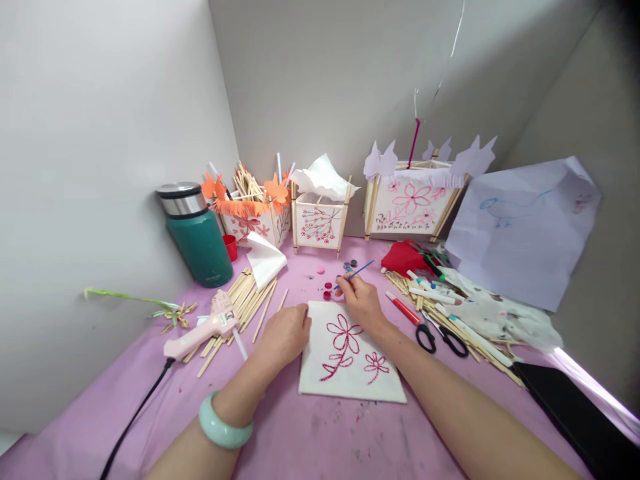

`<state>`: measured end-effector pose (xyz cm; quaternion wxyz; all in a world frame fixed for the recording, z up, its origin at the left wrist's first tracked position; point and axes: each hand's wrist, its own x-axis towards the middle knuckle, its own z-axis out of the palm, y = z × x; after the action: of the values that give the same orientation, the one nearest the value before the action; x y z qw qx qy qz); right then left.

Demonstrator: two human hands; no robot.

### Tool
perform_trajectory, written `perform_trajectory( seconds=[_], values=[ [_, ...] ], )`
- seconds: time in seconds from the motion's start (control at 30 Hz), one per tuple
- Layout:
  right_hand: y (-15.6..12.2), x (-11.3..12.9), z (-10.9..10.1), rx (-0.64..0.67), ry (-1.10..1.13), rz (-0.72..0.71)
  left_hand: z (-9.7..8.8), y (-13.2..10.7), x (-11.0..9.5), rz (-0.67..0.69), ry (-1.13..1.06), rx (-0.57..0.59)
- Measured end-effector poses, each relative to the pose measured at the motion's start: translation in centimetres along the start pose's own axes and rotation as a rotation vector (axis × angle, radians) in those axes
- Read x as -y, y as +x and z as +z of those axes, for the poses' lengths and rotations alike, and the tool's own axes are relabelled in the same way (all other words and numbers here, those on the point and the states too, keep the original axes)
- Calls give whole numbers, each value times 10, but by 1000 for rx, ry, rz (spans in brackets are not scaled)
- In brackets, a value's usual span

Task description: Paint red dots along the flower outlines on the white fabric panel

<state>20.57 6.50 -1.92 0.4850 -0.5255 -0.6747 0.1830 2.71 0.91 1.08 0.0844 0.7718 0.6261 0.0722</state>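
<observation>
Head view, right hand (362,301) pinching brush (361,269), left hand (285,335) curled at sheet's (353,370) edge

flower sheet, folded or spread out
Spread out: the sheet lies flat on the purple cloth, its flowers facing up, with no fold showing.

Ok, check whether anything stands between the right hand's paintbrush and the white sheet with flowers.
No separate object visibly stands between the blue paintbrush and the white flower-decorated sheet. The right hand itself covers the sheet's far right corner; the red paint pots lie beyond its far edge.
</observation>
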Motion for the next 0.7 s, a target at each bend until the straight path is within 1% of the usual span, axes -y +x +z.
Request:
perform_trajectory(
  seconds=[0.1, 0.23, 0.33, 0.4, 0.57, 0.7],
  values=[
    [1, -1, 1, 6, 44, 17, -1, 0, -1, -2, -2, 3],
    [1, 0, 1, -44, 118, 27, -2, 0, -2, -7, -5, 8],
    [1, 0, 1, -6, 126, 27, -2, 0, -2, -9, -7, 11],
    [1, 1, 1, -5, 174, 39, -2, 0, -2, -12, -8, 13],
    [6, -1, -5, -150, 414, 114, -2, -1, -1, -15, -17, 12],
    [9, -6, -16, -253, 476, 135, -3, -1, -1, -18, -18, 8]
  ],
)
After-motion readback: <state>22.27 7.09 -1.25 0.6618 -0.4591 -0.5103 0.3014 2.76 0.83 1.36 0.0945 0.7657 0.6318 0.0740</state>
